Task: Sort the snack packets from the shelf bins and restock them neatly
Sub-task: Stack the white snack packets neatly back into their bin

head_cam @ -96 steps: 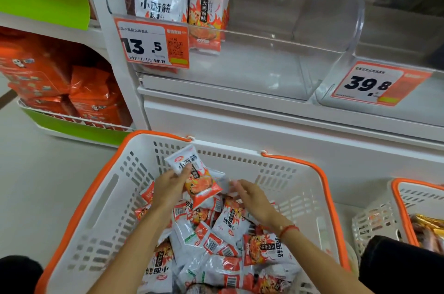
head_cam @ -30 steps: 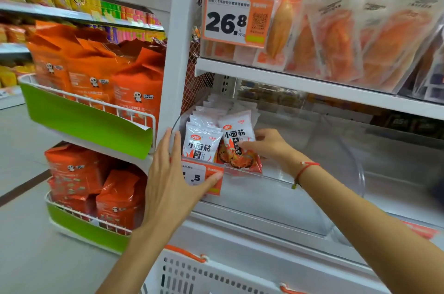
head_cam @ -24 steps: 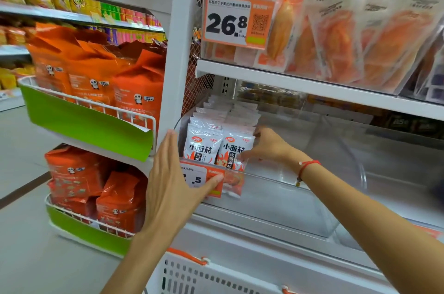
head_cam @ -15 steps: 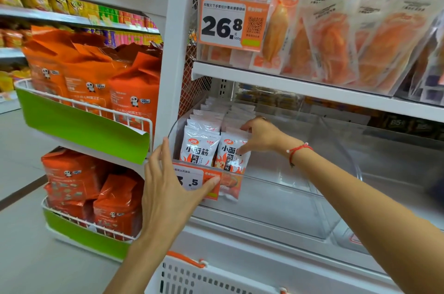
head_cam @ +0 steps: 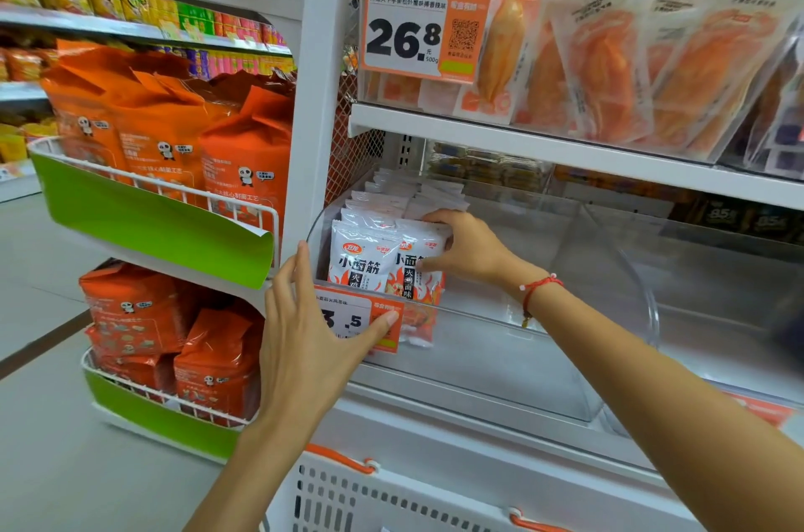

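White shop shelving (head_cam: 544,148) fills the background, with pale packets of orange dried food behind an orange price card marked 26.8 (head_cam: 407,33) on the upper level and big orange paper bags with a panda print (head_cam: 243,166) in a green-fronted wire rack at the left. On the lower shelf a clear plastic bin (head_cam: 500,340) is seen, and two rows of white snack packets with red flame print (head_cam: 370,257) are stood upright at its left end. The front packet of the right row (head_cam: 415,283) is held by the right hand (head_cam: 467,249): the fingers are laid over its top edge and the thumb is pressed on its face. The left hand (head_cam: 304,331) is spread wide with straight fingers against the bin's front left corner, and its thumb tip is laid on the small orange price tag (head_cam: 361,320) clipped there; nothing is gripped by it. At the bottom edge the rim of a white plastic basket with orange handles (head_cam: 348,483) is visible.

The step in hand seems to be the placing and straightening of one packet at the front of its row. Most of the bin is not yet filled, so the restocking is judged to be at an early part. For the next move, the packet should be released standing level with its neighbour, and another one should be fetched, probably from the basket below.
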`<action>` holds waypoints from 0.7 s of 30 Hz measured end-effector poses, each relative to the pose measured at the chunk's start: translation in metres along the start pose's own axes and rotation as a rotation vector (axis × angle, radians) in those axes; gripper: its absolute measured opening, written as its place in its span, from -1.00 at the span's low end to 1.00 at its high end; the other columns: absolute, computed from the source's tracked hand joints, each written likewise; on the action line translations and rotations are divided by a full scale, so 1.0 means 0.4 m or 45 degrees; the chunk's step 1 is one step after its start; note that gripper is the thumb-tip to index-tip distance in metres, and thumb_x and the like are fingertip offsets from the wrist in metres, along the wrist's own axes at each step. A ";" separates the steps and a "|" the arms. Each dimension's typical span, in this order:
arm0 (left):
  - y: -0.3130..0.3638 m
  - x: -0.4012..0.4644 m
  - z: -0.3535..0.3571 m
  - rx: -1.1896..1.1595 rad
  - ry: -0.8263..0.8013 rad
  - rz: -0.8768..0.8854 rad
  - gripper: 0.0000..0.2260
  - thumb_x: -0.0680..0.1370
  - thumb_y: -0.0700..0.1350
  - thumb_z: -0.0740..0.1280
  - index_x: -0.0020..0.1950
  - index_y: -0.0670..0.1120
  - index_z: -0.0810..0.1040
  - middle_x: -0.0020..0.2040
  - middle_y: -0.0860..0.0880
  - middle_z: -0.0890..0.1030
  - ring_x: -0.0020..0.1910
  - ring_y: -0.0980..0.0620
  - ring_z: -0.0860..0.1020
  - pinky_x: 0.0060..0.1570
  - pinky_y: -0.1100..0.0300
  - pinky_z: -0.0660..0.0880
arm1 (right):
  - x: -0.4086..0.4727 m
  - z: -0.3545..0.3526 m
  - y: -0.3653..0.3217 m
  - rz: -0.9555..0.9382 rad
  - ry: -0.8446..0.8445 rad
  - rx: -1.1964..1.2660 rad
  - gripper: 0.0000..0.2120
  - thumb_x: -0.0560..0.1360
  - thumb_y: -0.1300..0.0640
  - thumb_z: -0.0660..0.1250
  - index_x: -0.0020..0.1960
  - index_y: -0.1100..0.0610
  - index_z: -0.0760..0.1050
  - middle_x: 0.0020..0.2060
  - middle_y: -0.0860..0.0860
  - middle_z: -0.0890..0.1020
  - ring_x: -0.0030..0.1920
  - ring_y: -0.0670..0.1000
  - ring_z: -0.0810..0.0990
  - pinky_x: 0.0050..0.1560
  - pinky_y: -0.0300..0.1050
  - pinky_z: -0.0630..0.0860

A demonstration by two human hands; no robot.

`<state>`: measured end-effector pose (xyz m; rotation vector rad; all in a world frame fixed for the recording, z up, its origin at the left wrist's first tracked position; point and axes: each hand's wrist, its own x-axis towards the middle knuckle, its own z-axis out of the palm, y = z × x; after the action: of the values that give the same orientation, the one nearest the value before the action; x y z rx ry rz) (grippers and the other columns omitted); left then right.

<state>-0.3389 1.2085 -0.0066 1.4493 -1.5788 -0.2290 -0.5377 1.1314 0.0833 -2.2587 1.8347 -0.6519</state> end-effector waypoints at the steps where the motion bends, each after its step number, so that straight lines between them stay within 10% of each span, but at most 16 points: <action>1: 0.001 0.001 -0.001 0.006 -0.009 -0.006 0.09 0.26 0.43 0.36 0.59 0.03 -0.12 0.53 0.00 0.09 0.49 -0.03 0.12 0.29 0.00 0.38 | -0.002 -0.004 0.005 -0.013 -0.013 0.023 -0.32 0.35 0.10 0.55 0.40 0.12 0.38 0.33 0.04 0.48 0.08 0.07 0.56 0.13 -0.01 0.53; 5: 0.009 -0.007 -0.013 0.020 -0.042 -0.025 0.09 0.27 0.41 0.36 0.59 0.00 -0.11 0.55 -0.04 0.08 0.50 -0.07 0.13 0.34 -0.01 0.33 | -0.045 -0.032 0.012 -0.079 0.090 -0.032 -0.30 0.41 0.03 0.49 0.47 0.01 0.28 0.36 0.06 0.43 -0.08 -0.03 0.54 0.02 -0.06 0.53; 10: 0.019 -0.082 -0.047 0.039 0.135 0.150 -0.27 0.42 0.06 0.49 0.50 -0.05 0.24 0.40 -0.07 0.32 0.35 -0.05 0.32 0.18 0.05 0.42 | -0.251 -0.062 -0.017 -0.407 0.301 -0.011 -0.73 0.46 -0.12 0.39 0.13 -0.10 0.56 -0.05 -0.18 0.58 -0.19 -0.14 0.54 -0.19 -0.10 0.52; 15: 0.017 -0.172 -0.039 0.196 -0.377 0.248 -0.77 0.54 0.03 0.35 0.18 0.19 0.48 0.02 0.27 0.53 -0.02 0.18 0.52 -0.19 0.21 0.38 | -0.460 0.055 0.046 -0.197 -0.469 -0.312 -0.71 0.52 -0.18 0.30 0.22 -0.17 0.48 0.01 -0.21 0.58 -0.06 -0.14 0.55 -0.09 -0.16 0.45; 21: -0.166 -0.372 0.126 0.463 -1.051 -0.007 -0.74 0.59 0.00 0.28 0.27 0.10 0.51 0.18 0.09 0.59 0.12 0.03 0.56 0.07 0.09 0.51 | -0.667 0.331 0.206 0.256 -1.172 -0.318 -0.63 0.59 -0.04 0.24 0.37 0.01 0.40 0.31 0.01 0.49 0.30 0.07 0.44 0.22 -0.11 0.35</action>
<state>-0.3529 1.2945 -0.1532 1.7528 -2.3684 -0.6290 -0.5954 1.3488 -0.1286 -1.9215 1.6305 0.5998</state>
